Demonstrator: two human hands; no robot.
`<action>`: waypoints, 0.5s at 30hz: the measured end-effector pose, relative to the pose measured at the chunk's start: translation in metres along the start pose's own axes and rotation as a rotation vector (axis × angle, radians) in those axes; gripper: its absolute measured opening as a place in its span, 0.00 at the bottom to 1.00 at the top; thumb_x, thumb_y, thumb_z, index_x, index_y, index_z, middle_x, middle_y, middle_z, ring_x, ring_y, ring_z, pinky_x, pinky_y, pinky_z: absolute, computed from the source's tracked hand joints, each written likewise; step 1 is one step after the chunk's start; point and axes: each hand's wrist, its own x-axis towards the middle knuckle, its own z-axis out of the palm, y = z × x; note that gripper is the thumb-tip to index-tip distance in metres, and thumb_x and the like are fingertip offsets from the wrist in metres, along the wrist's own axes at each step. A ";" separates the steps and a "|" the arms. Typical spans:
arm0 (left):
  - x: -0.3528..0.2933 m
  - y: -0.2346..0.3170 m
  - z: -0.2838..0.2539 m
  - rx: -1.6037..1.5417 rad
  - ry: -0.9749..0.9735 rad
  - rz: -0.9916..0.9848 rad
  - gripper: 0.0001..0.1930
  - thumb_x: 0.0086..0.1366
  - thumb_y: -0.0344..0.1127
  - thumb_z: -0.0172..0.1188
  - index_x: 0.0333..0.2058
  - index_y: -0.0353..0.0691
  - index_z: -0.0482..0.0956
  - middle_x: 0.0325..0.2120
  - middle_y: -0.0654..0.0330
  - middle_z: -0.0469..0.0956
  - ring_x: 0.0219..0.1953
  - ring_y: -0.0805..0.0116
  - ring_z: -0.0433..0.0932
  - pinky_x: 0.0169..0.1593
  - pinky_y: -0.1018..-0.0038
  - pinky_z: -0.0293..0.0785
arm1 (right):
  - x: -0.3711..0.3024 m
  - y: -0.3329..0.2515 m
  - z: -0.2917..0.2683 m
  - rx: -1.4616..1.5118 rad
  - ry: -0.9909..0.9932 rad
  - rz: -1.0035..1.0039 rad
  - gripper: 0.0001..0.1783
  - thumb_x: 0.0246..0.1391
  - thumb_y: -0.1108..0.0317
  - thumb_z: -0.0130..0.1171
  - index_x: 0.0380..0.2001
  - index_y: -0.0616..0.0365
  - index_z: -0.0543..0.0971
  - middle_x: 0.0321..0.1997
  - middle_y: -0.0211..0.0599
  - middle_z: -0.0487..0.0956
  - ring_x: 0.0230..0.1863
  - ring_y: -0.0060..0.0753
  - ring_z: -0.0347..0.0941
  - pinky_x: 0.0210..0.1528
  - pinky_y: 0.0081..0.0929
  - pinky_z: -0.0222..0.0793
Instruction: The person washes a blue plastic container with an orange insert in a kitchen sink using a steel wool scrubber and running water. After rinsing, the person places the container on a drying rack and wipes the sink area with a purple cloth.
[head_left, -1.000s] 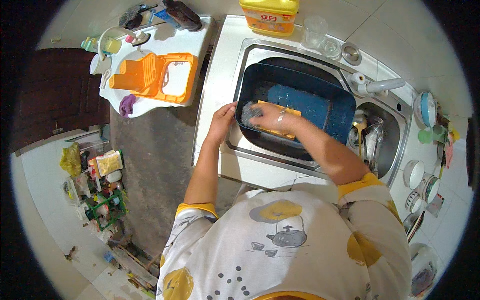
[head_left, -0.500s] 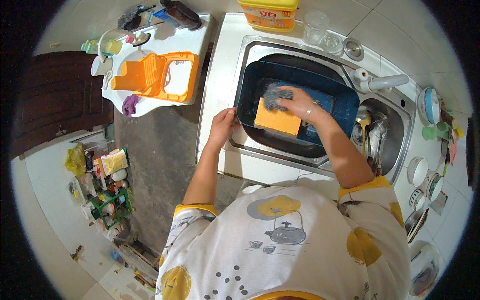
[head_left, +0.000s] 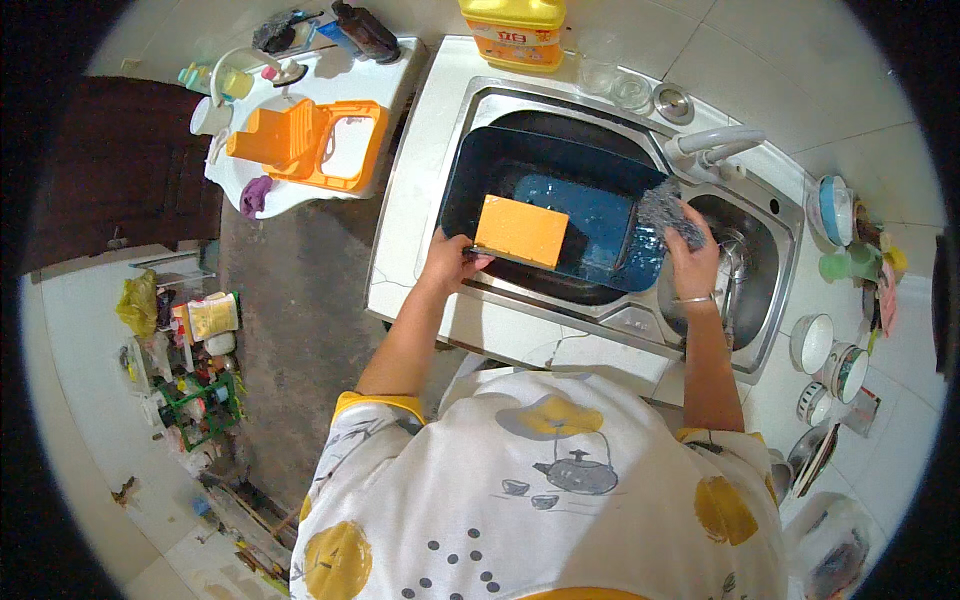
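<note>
A dark blue rectangular tub [head_left: 585, 215] lies across the left sink basin, wet inside. My left hand [head_left: 455, 262] is closed on its near left rim. At the tub's right end, my right hand [head_left: 695, 260] presses a grey, curly scouring pad [head_left: 668, 215] against the wall there, fingers bent round the pad. A flat orange-yellow rectangle [head_left: 522, 230] shows at the tub's near side; whether it is fixed to the wall or loose, I cannot tell.
Metal utensils [head_left: 735, 265] lie in the right basin, below a pale faucet [head_left: 715, 143]. A yellow jug [head_left: 515, 35] and glasses [head_left: 630, 92] stand behind the sink. Bowls [head_left: 811, 343] line the right counter. An orange plastic part [head_left: 300, 140] rests on the left washbasin.
My right hand has carried the scouring pad from the tub's middle to its right end. My left hand has slid nearer along the rim, and the view has shifted slightly.
</note>
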 end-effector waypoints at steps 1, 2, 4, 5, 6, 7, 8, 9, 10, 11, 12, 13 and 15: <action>0.002 -0.003 -0.007 -0.013 -0.030 0.006 0.19 0.61 0.23 0.42 0.52 0.35 0.57 0.37 0.42 0.73 0.30 0.49 0.79 0.29 0.68 0.82 | -0.005 -0.002 -0.008 -0.048 0.049 -0.035 0.21 0.50 0.73 0.57 0.50 0.61 0.73 0.46 0.35 0.76 0.45 0.25 0.71 0.49 0.21 0.65; 0.009 -0.010 -0.017 -0.026 -0.058 0.012 0.19 0.61 0.23 0.42 0.52 0.34 0.57 0.37 0.42 0.73 0.31 0.49 0.79 0.29 0.67 0.82 | -0.011 -0.014 -0.016 -0.008 0.048 -0.041 0.22 0.50 0.73 0.56 0.50 0.62 0.72 0.46 0.35 0.76 0.45 0.26 0.71 0.50 0.22 0.65; 0.007 -0.014 -0.023 -0.034 -0.082 0.044 0.18 0.61 0.23 0.42 0.51 0.31 0.58 0.37 0.42 0.72 0.32 0.48 0.78 0.31 0.66 0.82 | -0.020 -0.025 -0.027 0.110 0.060 0.016 0.22 0.50 0.74 0.54 0.51 0.65 0.72 0.48 0.37 0.74 0.47 0.27 0.70 0.52 0.23 0.64; 0.002 -0.013 -0.021 -0.052 -0.076 0.037 0.18 0.61 0.23 0.42 0.51 0.31 0.58 0.38 0.42 0.72 0.33 0.48 0.78 0.31 0.66 0.83 | -0.023 -0.028 -0.033 0.160 0.073 0.045 0.22 0.50 0.75 0.52 0.51 0.66 0.71 0.50 0.38 0.74 0.48 0.28 0.70 0.53 0.23 0.63; -0.003 -0.009 -0.021 -0.070 -0.071 0.031 0.19 0.61 0.23 0.42 0.52 0.32 0.58 0.38 0.42 0.72 0.34 0.48 0.78 0.32 0.66 0.83 | -0.024 -0.026 -0.036 0.239 0.045 0.037 0.21 0.52 0.72 0.52 0.51 0.67 0.70 0.50 0.38 0.73 0.49 0.29 0.69 0.54 0.24 0.62; -0.006 -0.006 -0.022 -0.087 -0.065 0.024 0.19 0.61 0.23 0.41 0.52 0.32 0.58 0.39 0.42 0.72 0.34 0.48 0.78 0.32 0.66 0.83 | -0.028 -0.018 -0.037 0.261 0.095 0.071 0.21 0.53 0.72 0.52 0.51 0.65 0.70 0.49 0.37 0.74 0.48 0.27 0.69 0.52 0.22 0.63; -0.006 -0.006 -0.025 -0.091 -0.111 0.031 0.19 0.61 0.23 0.41 0.52 0.32 0.58 0.39 0.42 0.71 0.35 0.48 0.78 0.32 0.67 0.83 | -0.033 -0.017 -0.034 0.279 0.143 0.101 0.21 0.53 0.72 0.53 0.51 0.64 0.70 0.48 0.37 0.74 0.47 0.26 0.70 0.49 0.21 0.64; -0.006 -0.005 -0.032 -0.095 -0.157 0.039 0.19 0.61 0.23 0.41 0.53 0.33 0.57 0.40 0.42 0.71 0.35 0.48 0.78 0.32 0.67 0.83 | -0.036 -0.019 -0.032 0.297 0.190 0.131 0.21 0.53 0.71 0.53 0.52 0.62 0.70 0.46 0.36 0.75 0.45 0.25 0.70 0.47 0.20 0.65; -0.006 -0.004 -0.036 -0.100 -0.202 0.047 0.19 0.61 0.23 0.41 0.53 0.34 0.57 0.40 0.42 0.70 0.36 0.48 0.78 0.32 0.67 0.83 | -0.038 -0.024 -0.030 0.520 0.253 0.206 0.21 0.54 0.68 0.53 0.52 0.61 0.69 0.47 0.36 0.74 0.46 0.27 0.70 0.46 0.23 0.65; -0.007 -0.003 -0.037 -0.107 -0.224 0.040 0.20 0.61 0.22 0.41 0.53 0.35 0.56 0.40 0.43 0.71 0.35 0.50 0.78 0.32 0.67 0.83 | -0.040 -0.029 -0.028 0.554 0.244 0.200 0.21 0.55 0.68 0.52 0.52 0.61 0.68 0.48 0.36 0.74 0.46 0.28 0.70 0.47 0.24 0.66; -0.012 0.002 -0.038 -0.114 -0.243 0.036 0.21 0.60 0.22 0.41 0.54 0.36 0.56 0.39 0.44 0.72 0.34 0.52 0.79 0.32 0.67 0.83 | -0.044 -0.035 -0.025 0.591 0.230 0.195 0.21 0.56 0.67 0.51 0.52 0.61 0.68 0.48 0.36 0.74 0.47 0.29 0.70 0.48 0.26 0.66; -0.018 0.006 -0.039 -0.121 -0.261 0.032 0.22 0.60 0.22 0.41 0.54 0.36 0.55 0.39 0.45 0.72 0.33 0.53 0.79 0.32 0.67 0.83 | -0.047 -0.040 -0.022 0.627 0.216 0.191 0.21 0.56 0.66 0.50 0.52 0.61 0.68 0.49 0.37 0.73 0.47 0.29 0.70 0.48 0.27 0.66; -0.028 0.014 -0.040 -0.118 -0.255 0.050 0.22 0.60 0.21 0.41 0.54 0.38 0.55 0.39 0.45 0.72 0.32 0.54 0.79 0.33 0.66 0.83 | -0.051 -0.052 -0.013 0.675 0.216 0.165 0.19 0.59 0.64 0.47 0.52 0.59 0.66 0.51 0.38 0.72 0.49 0.34 0.70 0.50 0.34 0.67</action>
